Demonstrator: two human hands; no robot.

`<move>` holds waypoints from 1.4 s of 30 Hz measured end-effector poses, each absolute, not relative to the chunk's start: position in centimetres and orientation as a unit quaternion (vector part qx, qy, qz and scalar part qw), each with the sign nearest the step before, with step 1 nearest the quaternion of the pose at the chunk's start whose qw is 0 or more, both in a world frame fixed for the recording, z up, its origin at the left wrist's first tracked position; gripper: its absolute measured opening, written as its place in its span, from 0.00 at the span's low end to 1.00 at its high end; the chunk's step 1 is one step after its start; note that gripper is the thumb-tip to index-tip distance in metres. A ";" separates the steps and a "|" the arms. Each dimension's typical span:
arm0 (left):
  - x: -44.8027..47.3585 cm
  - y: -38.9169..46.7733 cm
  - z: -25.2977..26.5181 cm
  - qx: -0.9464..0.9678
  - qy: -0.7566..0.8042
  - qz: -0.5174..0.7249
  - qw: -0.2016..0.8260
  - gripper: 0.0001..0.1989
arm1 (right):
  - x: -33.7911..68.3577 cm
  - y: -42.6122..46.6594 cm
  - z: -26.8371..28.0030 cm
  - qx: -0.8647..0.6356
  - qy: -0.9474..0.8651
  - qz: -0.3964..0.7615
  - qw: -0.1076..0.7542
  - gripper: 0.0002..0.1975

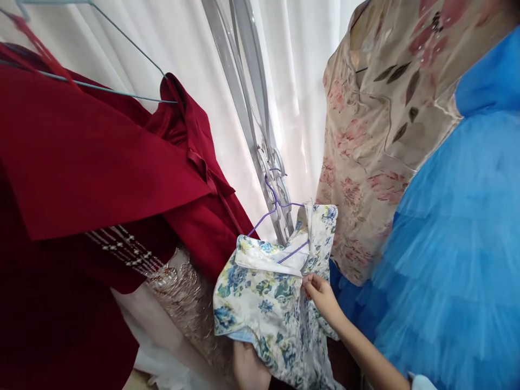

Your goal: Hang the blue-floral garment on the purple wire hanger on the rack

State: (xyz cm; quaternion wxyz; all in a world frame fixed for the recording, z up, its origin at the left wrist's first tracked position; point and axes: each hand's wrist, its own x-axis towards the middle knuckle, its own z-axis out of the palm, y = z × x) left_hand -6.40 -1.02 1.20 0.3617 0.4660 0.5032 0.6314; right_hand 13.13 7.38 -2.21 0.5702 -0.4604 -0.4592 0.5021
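Observation:
A white dress (264, 303) with blue and yellow-green flowers hangs on a purple wire hanger (277, 201) in the lower middle. My right hand (319, 292) pinches the front of the dress at the bottom of its neckline, thumb and fingertips together on the cloth. Below the dress's left sleeve, my left hand (249, 365) reaches up behind the fabric, and its fingers are hidden. The white inner side of the collar shows, folded outward around the neck opening.
A dark red garment (101, 168) on a pale wire hanger (122, 89) fills the left. A beige flowered dress (365, 146) and a blue tiered tulle dress (450, 238) hang at right. Grey metal bars (244, 81) stand before a white curtain (162, 32).

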 end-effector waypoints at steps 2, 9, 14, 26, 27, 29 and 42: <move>-7.1 -1.3 0.7 0.420 0.486 0.642 0.419 0.34 | 13.2 7.0 -2.6 -0.471 -0.469 0.507 0.548 0.20; -5.6 -0.7 -3.9 0.398 0.567 0.706 0.143 0.19 | 13.8 3.5 -3.2 -0.512 -0.541 0.472 0.472 0.19; -1.2 -0.6 -4.7 0.640 0.516 0.518 0.235 0.11 | 13.4 0.8 -1.8 -0.529 -0.587 0.420 0.447 0.20; 0.8 0.2 -4.3 0.586 0.533 0.536 0.293 0.14 | 12.9 0.7 2.2 -0.410 -0.526 0.596 0.448 0.19; 0.7 0.1 -4.3 0.588 0.533 0.534 0.292 0.13 | 13.0 1.0 2.9 -0.398 -0.512 0.614 0.449 0.18; 0.4 -0.2 -4.4 0.600 0.536 0.526 0.275 0.09 | 13.1 2.2 4.8 -0.391 -0.491 0.622 0.468 0.17; 0.8 -1.8 -4.9 0.678 0.524 0.477 0.195 0.07 | 12.3 10.5 19.3 -0.303 -0.468 0.540 0.631 0.16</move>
